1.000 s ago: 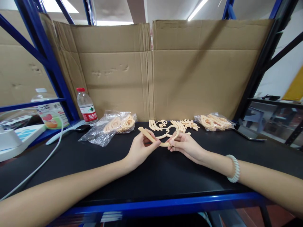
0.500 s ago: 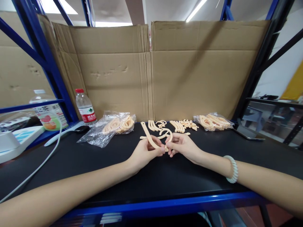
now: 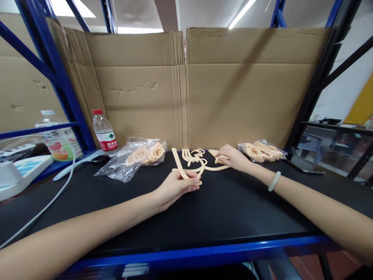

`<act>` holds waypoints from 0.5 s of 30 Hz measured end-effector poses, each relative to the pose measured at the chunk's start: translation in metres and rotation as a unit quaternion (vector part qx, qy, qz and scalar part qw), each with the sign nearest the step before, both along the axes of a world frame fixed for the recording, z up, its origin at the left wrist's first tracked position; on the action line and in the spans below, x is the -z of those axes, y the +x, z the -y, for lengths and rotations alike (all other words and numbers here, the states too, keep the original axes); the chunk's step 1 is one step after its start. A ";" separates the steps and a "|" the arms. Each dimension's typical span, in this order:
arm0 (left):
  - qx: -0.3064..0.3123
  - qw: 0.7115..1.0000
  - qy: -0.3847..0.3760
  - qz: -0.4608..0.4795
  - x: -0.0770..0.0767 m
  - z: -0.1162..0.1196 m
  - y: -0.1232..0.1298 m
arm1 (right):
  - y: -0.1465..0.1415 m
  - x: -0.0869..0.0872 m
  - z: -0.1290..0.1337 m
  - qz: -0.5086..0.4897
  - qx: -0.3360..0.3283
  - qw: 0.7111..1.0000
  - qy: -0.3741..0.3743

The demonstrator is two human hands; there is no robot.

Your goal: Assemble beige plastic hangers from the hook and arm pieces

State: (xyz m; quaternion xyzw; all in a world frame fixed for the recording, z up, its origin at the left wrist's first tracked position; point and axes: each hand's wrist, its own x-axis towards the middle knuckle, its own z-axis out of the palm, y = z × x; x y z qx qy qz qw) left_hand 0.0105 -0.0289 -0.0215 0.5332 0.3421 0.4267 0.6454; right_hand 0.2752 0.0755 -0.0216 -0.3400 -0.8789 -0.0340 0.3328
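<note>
My left hand [image 3: 176,188] is closed around the lower ends of a pale, wood-coloured curved strip [image 3: 176,160] and a hook-shaped piece [image 3: 202,169], which meet at the fingertips. My right hand [image 3: 236,158] reaches over the small pale pieces at the back right, its fingers bent down among them. Whatever is between those fingertips is hidden. Beside its fingers lie several slim curved pieces [image 3: 213,153]. Behind the left hand are more curved strips [image 3: 185,154] and small hooked pieces [image 3: 198,153]. A long wavy piece [image 3: 217,168] lies on the black tabletop between the hands.
Clear plastic bags of similar pieces lie at the left [image 3: 142,154] and right [image 3: 262,151]. A red-capped water bottle [image 3: 105,132], a brush [image 3: 78,165] and a white cable [image 3: 62,186] are at the left. A cardboard screen [image 3: 140,89] stands behind; a dark flat device [image 3: 305,165] lies far right.
My right hand has let go of the joined curved pieces and moved back and right to the small pieces. My left hand still holds the curved pieces, slightly further left.
</note>
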 end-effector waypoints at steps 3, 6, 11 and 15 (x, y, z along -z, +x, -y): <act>0.004 1.000 0.007 0.001 0.000 -0.001 0.000 | 0.000 0.010 -0.011 0.089 0.007 0.996 0.019; -0.001 1.000 0.014 -0.005 0.000 0.000 0.000 | -0.004 0.015 -0.017 0.113 0.010 0.993 0.016; 0.000 1.000 0.013 -0.013 0.001 -0.001 0.000 | -0.009 0.018 -0.022 0.099 0.010 0.995 0.002; 0.004 1.000 0.016 -0.013 0.002 -0.002 0.000 | -0.011 0.018 -0.018 0.048 0.001 0.999 0.000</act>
